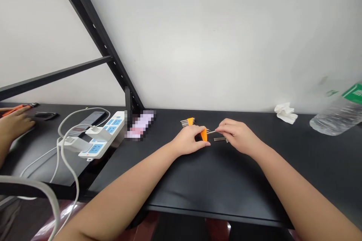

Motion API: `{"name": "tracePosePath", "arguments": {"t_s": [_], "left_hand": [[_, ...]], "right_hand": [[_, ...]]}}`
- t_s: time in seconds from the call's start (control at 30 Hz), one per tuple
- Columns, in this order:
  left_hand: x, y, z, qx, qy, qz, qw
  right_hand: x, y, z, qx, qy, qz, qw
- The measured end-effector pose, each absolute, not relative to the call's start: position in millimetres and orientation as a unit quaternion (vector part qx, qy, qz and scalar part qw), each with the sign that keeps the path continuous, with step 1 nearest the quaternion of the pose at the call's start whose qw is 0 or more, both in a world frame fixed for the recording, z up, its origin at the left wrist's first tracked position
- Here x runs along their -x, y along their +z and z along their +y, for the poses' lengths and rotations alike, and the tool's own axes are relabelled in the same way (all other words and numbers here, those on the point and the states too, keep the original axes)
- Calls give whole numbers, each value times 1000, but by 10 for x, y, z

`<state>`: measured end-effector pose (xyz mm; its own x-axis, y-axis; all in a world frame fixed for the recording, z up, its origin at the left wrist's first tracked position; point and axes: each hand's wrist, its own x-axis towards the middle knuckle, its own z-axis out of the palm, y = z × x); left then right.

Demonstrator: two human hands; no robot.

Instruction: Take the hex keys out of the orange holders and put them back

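My left hand (190, 141) is closed on an orange hex key holder (204, 134), gripped between thumb and fingers. A thin metal hex key (212, 132) runs from the holder to my right hand (234, 134), pinched in its fingertips. Whether its tip sits inside the holder or just touches it I cannot tell. A few loose hex keys (220, 139) lie on the black table below my right fingertips. Just behind my left hand rests another orange holder (190, 121) with several metal keys sticking out to the left.
A white power strip (103, 135) with plugs and cables stands to the left, near a phone (92, 122). Black shelf framing (113, 60) rises there. Crumpled tissue (285, 113) and a plastic bottle (336, 115) are at right. Another person's hand (18, 124) is at far left.
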<state>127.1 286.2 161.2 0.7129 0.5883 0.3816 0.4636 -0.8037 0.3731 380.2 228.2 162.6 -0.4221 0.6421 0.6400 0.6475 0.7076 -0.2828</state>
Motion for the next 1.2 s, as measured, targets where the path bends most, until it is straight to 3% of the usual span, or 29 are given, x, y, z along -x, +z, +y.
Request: {"name": "tracePosePath", "arguments": {"t_s": [0.2, 0.37, 0.6, 1.0, 1.07, 1.2], "left_hand": [[-1313, 1617, 2810, -924, 236, 269, 133], [-1299, 1621, 2823, -917, 243, 280, 145], [-1282, 1640, 2848, -906, 244, 305, 165], [-1279, 1634, 2860, -906, 242, 306, 164], [-1280, 1630, 2857, -904, 248, 307, 165], [-1280, 1620, 2859, -893, 262, 325, 169]], "right_hand": [[-3590, 1522, 2271, 370, 40, -863, 341], [-3611, 1538, 2287, 442, 46, -833, 331], [-4056, 1598, 2388, 573, 80, -795, 180], [-4022, 1583, 2474, 677, 158, -710, 117], [-4027, 1595, 2464, 690, 162, -693, 133], [-4027, 1616, 2418, 611, 184, -723, 265]]}}
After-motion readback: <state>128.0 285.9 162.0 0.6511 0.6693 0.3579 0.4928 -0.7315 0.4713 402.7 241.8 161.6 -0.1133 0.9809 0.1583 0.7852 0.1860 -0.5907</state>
